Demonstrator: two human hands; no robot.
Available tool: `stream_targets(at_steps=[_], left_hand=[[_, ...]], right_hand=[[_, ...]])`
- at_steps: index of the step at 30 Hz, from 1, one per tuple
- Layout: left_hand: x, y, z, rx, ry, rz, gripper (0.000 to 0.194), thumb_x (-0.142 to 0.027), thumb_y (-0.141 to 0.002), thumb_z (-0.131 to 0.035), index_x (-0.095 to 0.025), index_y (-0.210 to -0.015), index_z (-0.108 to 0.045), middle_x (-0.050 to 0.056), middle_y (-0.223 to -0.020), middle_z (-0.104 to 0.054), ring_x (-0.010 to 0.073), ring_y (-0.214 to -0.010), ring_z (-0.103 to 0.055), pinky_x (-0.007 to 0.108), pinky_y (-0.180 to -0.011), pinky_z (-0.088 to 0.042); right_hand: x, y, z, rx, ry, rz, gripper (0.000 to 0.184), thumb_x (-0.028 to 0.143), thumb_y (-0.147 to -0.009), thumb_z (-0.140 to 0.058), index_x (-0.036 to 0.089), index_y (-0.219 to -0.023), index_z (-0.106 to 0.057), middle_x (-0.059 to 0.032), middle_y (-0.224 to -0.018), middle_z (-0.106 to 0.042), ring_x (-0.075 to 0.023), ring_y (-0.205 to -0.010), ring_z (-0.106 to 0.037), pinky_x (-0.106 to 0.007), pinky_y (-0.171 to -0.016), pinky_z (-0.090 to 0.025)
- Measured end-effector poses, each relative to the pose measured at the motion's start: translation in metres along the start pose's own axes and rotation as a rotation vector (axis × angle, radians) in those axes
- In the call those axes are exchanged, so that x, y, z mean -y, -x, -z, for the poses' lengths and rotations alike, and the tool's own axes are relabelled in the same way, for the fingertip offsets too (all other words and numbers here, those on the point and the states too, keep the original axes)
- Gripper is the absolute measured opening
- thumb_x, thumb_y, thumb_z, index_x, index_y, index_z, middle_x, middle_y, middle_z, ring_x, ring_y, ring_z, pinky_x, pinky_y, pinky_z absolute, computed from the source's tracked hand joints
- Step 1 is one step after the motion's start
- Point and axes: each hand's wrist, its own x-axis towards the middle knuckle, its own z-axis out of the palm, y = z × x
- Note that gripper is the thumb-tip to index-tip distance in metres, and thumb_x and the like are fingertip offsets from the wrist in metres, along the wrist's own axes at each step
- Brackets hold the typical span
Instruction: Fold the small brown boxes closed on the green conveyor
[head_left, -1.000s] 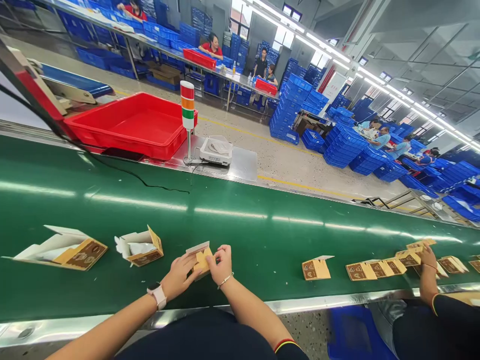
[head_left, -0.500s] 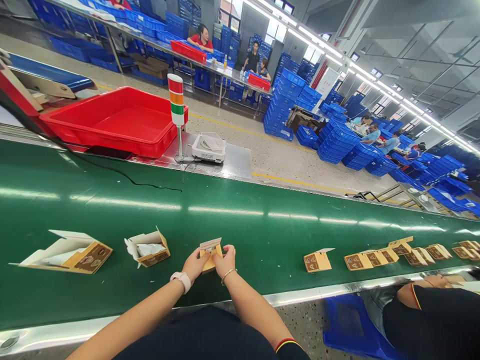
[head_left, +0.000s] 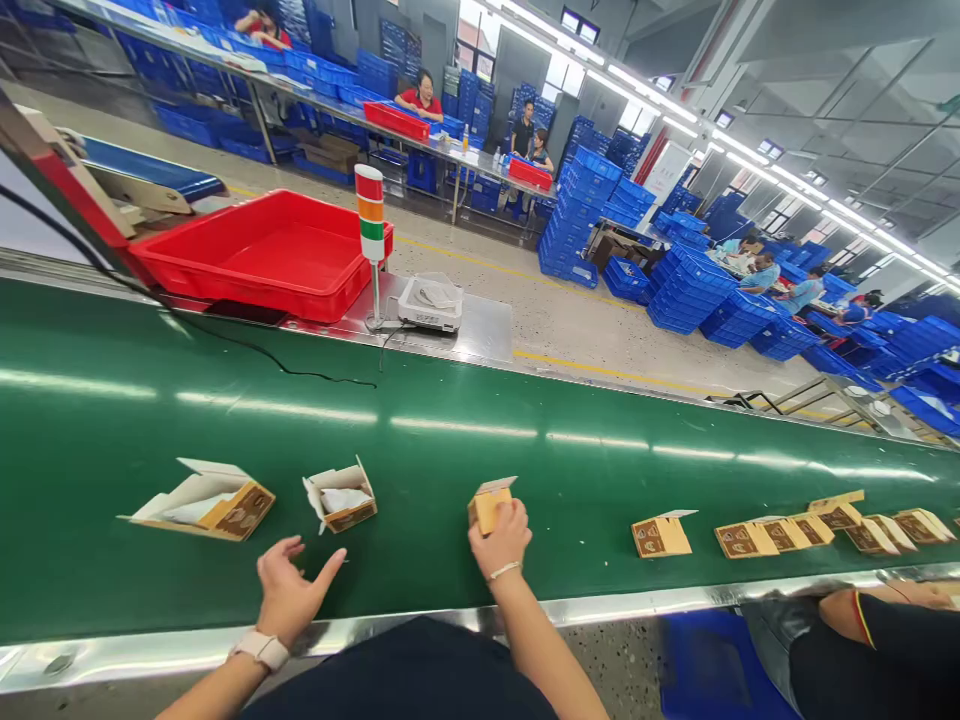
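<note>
Left hand [head_left: 289, 592] wide open, fingers spread, just above the edge of the green conveyor belt [head_left: 225, 400], holding nothing. Right hand [head_left: 501, 542] closed on a small tan cardboard box [head_left: 486, 510], with the box low on the belt, under the fingers. Just left of it, an open box [head_left: 358, 516] with a white packet [head_left: 334, 500] inside, and further left, a second open box [head_left: 214, 505]. Off to the right, a row of flat tan boxes [head_left: 772, 537] and a co-worker's arm [head_left: 870, 608]. Some risk of a slip from a loose grip, and then a dropped box. Some risk too of a bump from the open left hand, with the near open box knocked aside or the white packet tipped out. Also a risk of boxes carried out of reach, if the belt is running.
</note>
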Motion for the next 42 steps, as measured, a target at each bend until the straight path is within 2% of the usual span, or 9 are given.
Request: stream_targets(at_steps=[6,9,11,17,21,31,34,38,42], left_hand=[[-0.018,-0.056,-0.010,0.287,0.122,-0.183,0.089,-0.054,-0.057,-0.070,-0.019,-0.129,-0.033,0.020,-0.136,-0.044,0.0374,-0.128,-0.048,0.060,-0.107,-0.040],[-0.025,-0.056,-0.026,0.341,0.127,-0.170,0.083,-0.052,-0.055,-0.071,-0.019,-0.123,-0.037,0.016,-0.127,-0.052,0.0371,-0.124,-0.052,0.059,-0.108,-0.040],[-0.030,-0.041,-0.039,0.290,0.082,-0.158,0.079,-0.051,-0.054,-0.073,-0.019,-0.118,-0.040,0.013,-0.120,-0.055,0.0378,-0.117,-0.055,0.059,-0.103,-0.043],[-0.048,0.014,-0.076,0.220,0.052,-0.204,0.074,-0.050,-0.052,-0.077,-0.021,-0.112,-0.047,0.011,-0.115,-0.059,0.0345,-0.110,-0.058,0.052,-0.098,-0.048],[-0.044,0.030,-0.076,0.367,0.019,-0.358,0.070,-0.046,-0.060,-0.075,-0.020,-0.120,-0.050,0.013,-0.124,-0.062,0.0324,-0.112,-0.057,0.050,-0.095,-0.047],[-0.064,0.002,-0.067,0.708,-0.268,-0.890,0.035,-0.030,-0.087,-0.045,-0.029,-0.112,-0.070,0.008,-0.127,-0.066,0.0335,-0.125,-0.050,0.048,-0.089,-0.040],[-0.079,0.002,-0.081,0.738,-0.235,-0.868,0.029,-0.030,-0.088,-0.043,-0.025,-0.091,-0.072,0.009,-0.111,-0.073,0.0331,-0.118,-0.055,0.052,-0.091,-0.038],[-0.083,0.016,-0.103,0.666,-0.036,-0.624,0.021,-0.037,-0.083,-0.048,-0.021,-0.082,-0.063,0.011,-0.097,-0.071,0.0299,-0.103,-0.062,0.050,-0.087,-0.045],[-0.085,0.026,-0.121,0.547,0.197,-0.117,0.035,-0.039,-0.063,-0.067,-0.021,-0.088,-0.050,0.008,-0.096,-0.062,0.0267,-0.093,-0.064,0.046,-0.085,-0.051]], right_hand=[[-0.100,-0.015,0.041,-0.164,0.211,-0.299,0.035,0.032,-0.078,-0.051,0.012,-0.105,-0.059,-0.0270,-0.121,-0.050,-0.0409,-0.101,-0.054,-0.058,-0.072,-0.046],[-0.109,-0.012,0.050,-0.408,0.238,-0.322,0.043,0.030,-0.081,-0.046,0.008,-0.117,-0.055,-0.0311,-0.130,-0.044,-0.0467,-0.123,-0.041,-0.069,-0.084,-0.039],[-0.093,-0.003,0.048,-0.459,0.121,-0.129,0.047,0.030,-0.083,-0.046,0.007,-0.123,-0.050,-0.0302,-0.132,-0.042,-0.0431,-0.129,-0.038,-0.065,-0.094,-0.038],[-0.008,0.029,0.009,0.083,-0.405,0.637,0.067,0.029,-0.073,-0.054,0.019,-0.138,-0.037,-0.0154,-0.138,-0.050,-0.0296,-0.125,-0.048,-0.048,-0.098,-0.044],[0.014,0.019,-0.008,0.302,-0.328,0.565,0.083,0.027,-0.061,-0.062,0.019,-0.140,-0.040,-0.0149,-0.144,-0.047,-0.0357,-0.123,-0.045,-0.053,-0.094,-0.041],[0.007,-0.009,0.011,0.376,-0.373,0.596,0.049,0.036,-0.063,-0.080,0.038,-0.110,-0.067,0.0038,-0.117,-0.068,-0.0302,-0.106,-0.052,-0.044,-0.086,-0.040],[-0.001,-0.008,0.002,0.292,-0.527,0.442,0.008,0.033,-0.074,-0.071,0.028,-0.079,-0.069,0.0017,-0.095,-0.071,-0.0235,-0.096,-0.058,-0.041,-0.087,-0.044],[-0.008,0.001,-0.019,0.073,-0.580,0.099,0.013,0.028,-0.079,-0.059,0.021,-0.069,-0.055,-0.0075,-0.091,-0.062,-0.0207,-0.083,-0.059,-0.036,-0.077,-0.051],[-0.010,0.011,-0.036,-0.083,-0.604,-0.211,0.021,0.029,-0.071,-0.059,0.021,-0.087,-0.049,-0.0041,-0.086,-0.052,-0.0173,-0.065,-0.055,-0.032,-0.063,-0.052]])
